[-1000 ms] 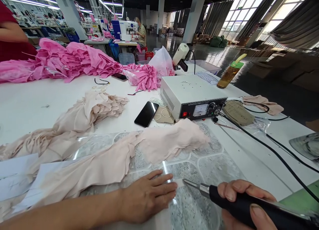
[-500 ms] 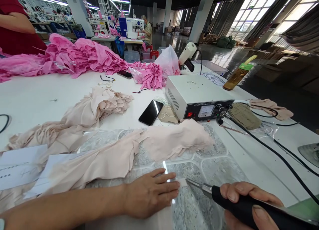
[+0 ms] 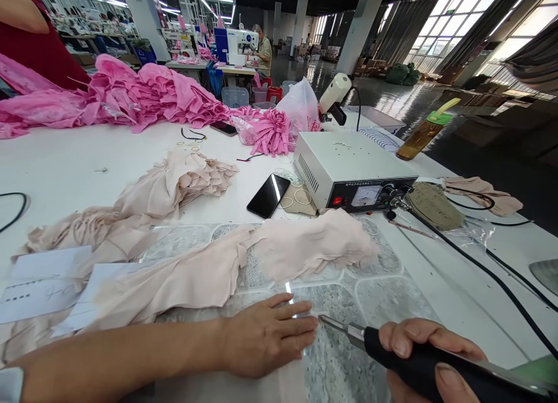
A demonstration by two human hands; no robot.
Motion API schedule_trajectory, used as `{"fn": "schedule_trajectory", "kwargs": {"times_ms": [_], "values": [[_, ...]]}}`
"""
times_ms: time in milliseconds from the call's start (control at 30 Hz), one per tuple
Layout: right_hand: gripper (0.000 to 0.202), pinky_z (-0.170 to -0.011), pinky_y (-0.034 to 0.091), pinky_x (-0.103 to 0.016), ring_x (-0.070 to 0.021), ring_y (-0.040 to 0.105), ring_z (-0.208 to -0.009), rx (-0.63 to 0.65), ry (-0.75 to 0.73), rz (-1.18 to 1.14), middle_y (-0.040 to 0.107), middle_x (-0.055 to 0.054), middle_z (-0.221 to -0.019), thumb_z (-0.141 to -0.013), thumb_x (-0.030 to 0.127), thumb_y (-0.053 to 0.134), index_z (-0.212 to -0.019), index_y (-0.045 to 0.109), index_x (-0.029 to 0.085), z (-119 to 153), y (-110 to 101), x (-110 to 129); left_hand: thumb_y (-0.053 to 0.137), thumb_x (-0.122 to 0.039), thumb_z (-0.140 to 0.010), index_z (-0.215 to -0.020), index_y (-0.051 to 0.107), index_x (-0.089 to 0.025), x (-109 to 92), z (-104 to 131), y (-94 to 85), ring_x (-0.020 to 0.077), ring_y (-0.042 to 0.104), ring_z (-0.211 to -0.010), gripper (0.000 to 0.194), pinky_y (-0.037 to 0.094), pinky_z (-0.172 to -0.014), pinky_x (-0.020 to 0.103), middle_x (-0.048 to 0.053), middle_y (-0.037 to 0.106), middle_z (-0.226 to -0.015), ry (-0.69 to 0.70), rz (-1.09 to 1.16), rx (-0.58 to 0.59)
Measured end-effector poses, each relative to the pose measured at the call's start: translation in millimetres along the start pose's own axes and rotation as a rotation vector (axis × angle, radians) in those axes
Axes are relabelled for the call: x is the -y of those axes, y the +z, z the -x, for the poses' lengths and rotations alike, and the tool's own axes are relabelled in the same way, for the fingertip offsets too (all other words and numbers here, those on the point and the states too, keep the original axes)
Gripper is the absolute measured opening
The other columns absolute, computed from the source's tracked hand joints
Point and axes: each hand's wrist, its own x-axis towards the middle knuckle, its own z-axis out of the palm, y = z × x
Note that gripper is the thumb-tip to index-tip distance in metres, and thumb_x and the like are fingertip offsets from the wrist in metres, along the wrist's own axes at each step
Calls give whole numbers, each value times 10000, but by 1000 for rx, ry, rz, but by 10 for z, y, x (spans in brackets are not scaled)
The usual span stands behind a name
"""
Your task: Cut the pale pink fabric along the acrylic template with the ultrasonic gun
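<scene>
My left hand (image 3: 272, 336) lies flat, fingers spread, on thin pale fabric (image 3: 291, 381) at the edge of a grey marbled sheet (image 3: 331, 362). My right hand (image 3: 429, 356) is wrapped round a black handheld tool (image 3: 405, 353) with a metal tip. That tip touches down or hovers just right of my left fingertips; which one I cannot tell. Behind my hands lies a stack of beige fabric pieces (image 3: 314, 243), with a longer beige strip (image 3: 192, 281) running to the left.
A grey control box (image 3: 357, 164) with a cable stands behind. Around it are a phone (image 3: 268, 195), a bottle (image 3: 425, 132) and a heat gun (image 3: 335, 95). Pink fabric (image 3: 152, 95) is heaped at the back left, near a person in red (image 3: 39, 42). Papers (image 3: 47, 281) lie left.
The tool's tip has moved slightly left, closer to my left fingertips. The small pale fabric bit that stuck out beyond those fingers no longer shows. The view has shifted a little.
</scene>
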Motion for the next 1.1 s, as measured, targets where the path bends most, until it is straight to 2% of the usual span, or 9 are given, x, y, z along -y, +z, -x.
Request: {"fn": "schedule_trajectory", "kwargs": {"times_ms": [167, 467, 700, 900, 1100], "values": [[187, -496, 514, -334, -122, 509, -522, 15, 7, -3, 541, 25, -678, -702, 335, 730, -742, 583, 227, 4, 4, -12, 414, -266, -1045, -1199, 595, -124, -6, -13, -30, 219, 449, -1326, 277, 294, -1144, 363, 44, 582, -1348, -4, -5, 0], [179, -488, 506, -304, -113, 519, -520, 17, -17, -44, 536, 25, -673, -728, 312, 724, -743, 581, 207, -16, 7, -32, 443, -222, -1029, -1186, 591, -80, -8, 1, -19, 233, 498, -1282, 258, 334, -1122, 380, 117, 640, -1240, 25, -2, -9], [132, -489, 497, -297, -111, 505, -525, 96, -43, -74, 531, 19, -699, -774, 308, 688, -788, 592, 220, -2, 41, -19, 433, -206, -1029, -1141, 614, -74, -10, -20, -32, 235, 524, -1246, 251, 354, -1103, 374, 105, 654, -1216, 38, -15, -69], [124, -478, 517, -295, -112, 511, -526, 118, -82, -69, 534, 19, -698, -800, 307, 685, -807, 593, 224, 31, 136, -22, 416, -204, -1035, -1145, 613, -70, -15, -41, -55, 233, 519, -1245, 262, 353, -1093, 365, 96, 660, -1205, 29, -6, -79], [134, -511, 543, -313, -117, 533, -553, 151, -84, -39, 538, 15, -717, -807, 288, 674, -788, 561, 219, 30, 89, -86, 420, -202, -1030, -1161, 606, -64, -7, -29, -45, 239, 513, -1250, 266, 355, -1082, 373, 101, 649, -1220, 29, 11, -48]]}}
